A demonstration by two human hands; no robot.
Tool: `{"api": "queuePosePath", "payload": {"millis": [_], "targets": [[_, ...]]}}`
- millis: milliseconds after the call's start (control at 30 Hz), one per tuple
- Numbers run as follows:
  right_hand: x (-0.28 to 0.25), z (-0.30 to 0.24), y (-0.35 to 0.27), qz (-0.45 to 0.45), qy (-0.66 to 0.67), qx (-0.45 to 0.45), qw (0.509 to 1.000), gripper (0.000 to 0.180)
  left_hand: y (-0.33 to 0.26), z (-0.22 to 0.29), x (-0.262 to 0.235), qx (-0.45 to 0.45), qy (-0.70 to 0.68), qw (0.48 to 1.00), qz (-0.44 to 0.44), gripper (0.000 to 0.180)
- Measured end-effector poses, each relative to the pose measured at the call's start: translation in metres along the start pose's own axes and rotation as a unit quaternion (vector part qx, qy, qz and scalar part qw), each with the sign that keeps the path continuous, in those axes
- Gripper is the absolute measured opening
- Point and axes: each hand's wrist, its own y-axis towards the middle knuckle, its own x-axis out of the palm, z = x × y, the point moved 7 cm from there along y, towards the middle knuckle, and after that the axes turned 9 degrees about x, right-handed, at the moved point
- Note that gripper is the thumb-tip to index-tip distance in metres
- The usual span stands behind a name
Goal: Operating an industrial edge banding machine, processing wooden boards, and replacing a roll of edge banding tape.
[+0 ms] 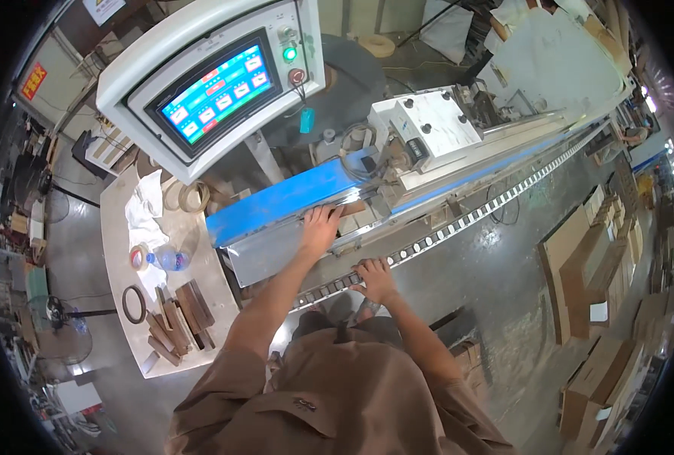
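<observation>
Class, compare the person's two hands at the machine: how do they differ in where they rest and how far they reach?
The left hand reaches further, lying flat by the blue guard; the right hand stays nearer the body, on the perforated metal rail. The left arm is extended, the right arm bent. Both are bare and touch the machine.

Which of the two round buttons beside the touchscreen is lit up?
The upper one, the green button, glows brightly. The red button just below it on the same white control panel looks dark and unlit.

Workshop with a grey concrete floor (496, 280), a pale side table (117, 227), stacked cardboard boxes (595, 258) at right
</observation>
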Motion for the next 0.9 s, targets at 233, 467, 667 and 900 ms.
{"api": "queuePosePath", "payload": {"millis": [233, 467, 667, 900], "targets": [[-0.007, 0.000, 0.000, -0.034, 0.012, 0.017, 0.999, 0.063, 0.011, 0.003, 0.019, 0.094, 0.023, 0.994, -0.044, 0.052], [-0.011, 0.005, 0.002, -0.042, 0.037, 0.016, 0.998, 0.064, 0.014, 0.005, 0.019, 0.125, 0.061, 0.987, -0.077, 0.060], [-0.009, 0.007, 0.004, -0.060, 0.052, 0.024, 0.997, 0.063, 0.017, 0.006, 0.021, 0.126, 0.084, 0.983, -0.102, 0.066], [-0.016, 0.006, 0.006, -0.061, 0.060, 0.005, 0.996, 0.062, 0.016, 0.005, 0.027, 0.107, 0.104, 0.982, -0.113, 0.059]]}}
